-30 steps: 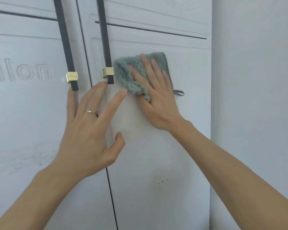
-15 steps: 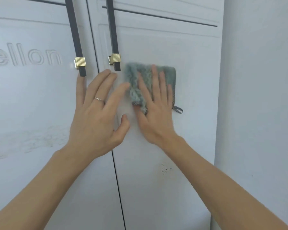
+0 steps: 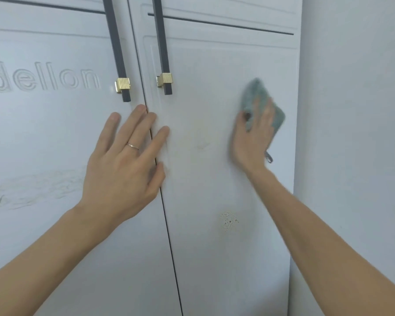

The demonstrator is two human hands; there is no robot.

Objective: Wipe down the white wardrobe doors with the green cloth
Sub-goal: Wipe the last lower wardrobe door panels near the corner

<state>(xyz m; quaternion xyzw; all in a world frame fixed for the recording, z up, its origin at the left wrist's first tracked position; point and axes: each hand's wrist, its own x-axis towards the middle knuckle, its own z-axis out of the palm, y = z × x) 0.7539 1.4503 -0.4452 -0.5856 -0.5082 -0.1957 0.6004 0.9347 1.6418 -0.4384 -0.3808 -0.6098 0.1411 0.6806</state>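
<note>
- While the green cloth (image 3: 259,96) lies flat on the right-hand wardrobe door (image 3: 214,156), it sits in the door's upper right part, close to the edge that meets the wall (image 3: 351,133), and well to the right of the dark handle (image 3: 163,46).
- Its long axis appears to run from upper left to lower right, though the cloth is blurred; a small hanging loop (image 3: 269,156) shows below the palm.
- The right hand (image 3: 252,135) presses it against the panel with straight, flat fingers laid over it, not curled round it.
- The left hand (image 3: 123,160) rests spread and flat across the seam between the two doors, fingers straight, holding nothing; a thin ring (image 3: 132,145) is on one finger.
- Of the two hands, the right is on the cloth and the left is well apart from it, to the cloth's left.
- A speckled stain (image 3: 229,221) sits lower on the same door, below and slightly left of the cloth; I judge the next stroke should travel downward toward it.
- The left-hand door (image 3: 43,133) carries embossed lettering (image 3: 43,78) and faint smears (image 3: 32,190) lower down, likely not yet wiped.
- No containers are in view.
</note>
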